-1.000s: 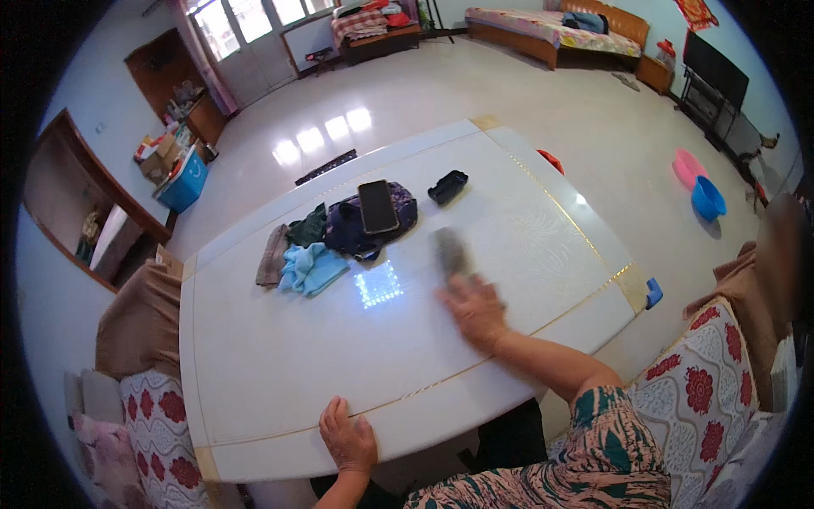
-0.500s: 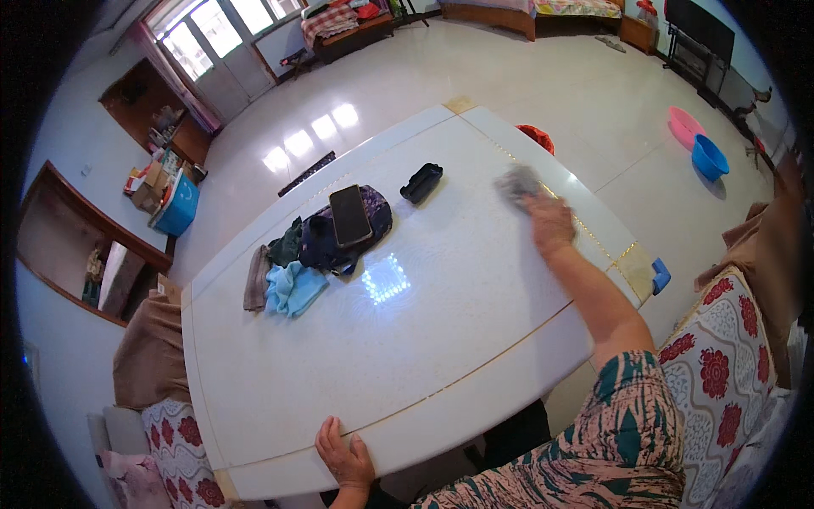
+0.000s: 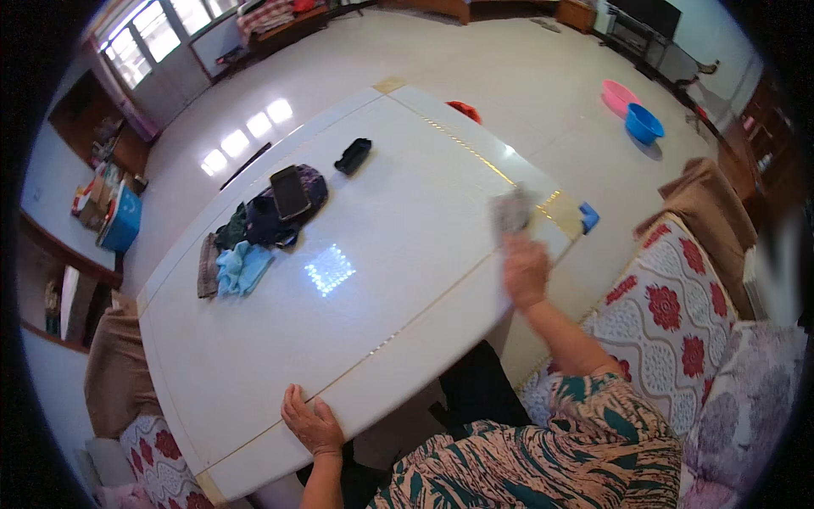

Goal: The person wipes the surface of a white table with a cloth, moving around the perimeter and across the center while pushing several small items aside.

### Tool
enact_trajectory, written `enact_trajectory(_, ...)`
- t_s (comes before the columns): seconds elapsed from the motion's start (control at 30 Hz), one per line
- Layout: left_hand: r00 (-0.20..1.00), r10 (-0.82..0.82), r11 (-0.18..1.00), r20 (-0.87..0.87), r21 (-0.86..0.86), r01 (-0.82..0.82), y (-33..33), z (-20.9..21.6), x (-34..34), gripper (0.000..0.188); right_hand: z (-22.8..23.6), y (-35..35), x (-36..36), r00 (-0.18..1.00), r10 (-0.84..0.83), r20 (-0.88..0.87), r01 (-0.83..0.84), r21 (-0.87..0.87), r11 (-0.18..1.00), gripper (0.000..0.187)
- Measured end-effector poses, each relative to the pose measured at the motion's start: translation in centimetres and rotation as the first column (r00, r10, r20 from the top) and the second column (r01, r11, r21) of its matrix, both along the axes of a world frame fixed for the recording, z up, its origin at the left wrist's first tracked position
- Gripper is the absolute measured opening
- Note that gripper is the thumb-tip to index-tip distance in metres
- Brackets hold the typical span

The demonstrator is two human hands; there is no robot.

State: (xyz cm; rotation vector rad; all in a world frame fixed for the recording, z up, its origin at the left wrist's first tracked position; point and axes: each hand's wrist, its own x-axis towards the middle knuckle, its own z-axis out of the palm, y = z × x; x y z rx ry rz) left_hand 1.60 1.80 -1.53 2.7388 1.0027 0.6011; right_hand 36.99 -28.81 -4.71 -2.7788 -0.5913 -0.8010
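Bright window daylight glares off the white table (image 3: 356,280); edges bend, and the right hand (image 3: 524,270) seems motion-blurred.

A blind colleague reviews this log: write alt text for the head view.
Seen from above, the right hand holds a grey cloth at the right edge of a white table, while the left hand grips its near edge. A pile of clothes with a dark phone on top lies at the far side.

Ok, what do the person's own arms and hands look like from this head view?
Both hands are bare: no gloves, and no rings or watch that I can make out. The left hand and its forearm are uncovered as far as the frame shows. The right hand is motion-blurred; its forearm is bare up to a short sleeve patterned in teal, pink and black.
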Motion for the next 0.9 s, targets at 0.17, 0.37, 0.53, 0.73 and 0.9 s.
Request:
enact_trajectory(0.17, 0.999, 0.019, 1.0, 0.032, -0.013, -0.019, 0.3, -0.2, -0.5, 0.043, 3.4, 3.5, -10.7, 0.875, 0.479, -0.074, -0.472, 0.09, 0.877, 0.032)
enact_trajectory(0.37, 0.998, 0.008, 1.0, 0.065, -0.031, -0.006, 0.0, -0.6, 0.1, 0.043, 0.3, -8.7, 3.5, 0.999, -0.053, 0.012, 0.053, -0.044, 0.998, 0.027)
enact_trajectory(0.53, 0.998, 0.026, 1.0, 0.062, 0.0, -0.026, 0.0, -0.7, -0.1, 0.046, 0.4, -7.6, 2.3, 0.943, -0.326, -0.072, 0.323, -0.05, 0.945, 0.034)
enact_trajectory(0.73, 0.996, 0.058, 0.998, 0.065, -0.02, -0.057, 0.3, -0.2, -0.6, 0.045, 3.7, 7.8, -15.1, 0.86, 0.492, -0.138, -0.486, 0.077, 0.871, 0.038)
enact_trajectory(0.9, 0.998, 0.042, 0.999, 0.047, -0.02, -0.041, 0.6, -0.4, -0.6, 0.047, 2.7, 14.2, -22.5, 0.465, 0.854, -0.235, -0.856, 0.128, 0.501, 0.031)
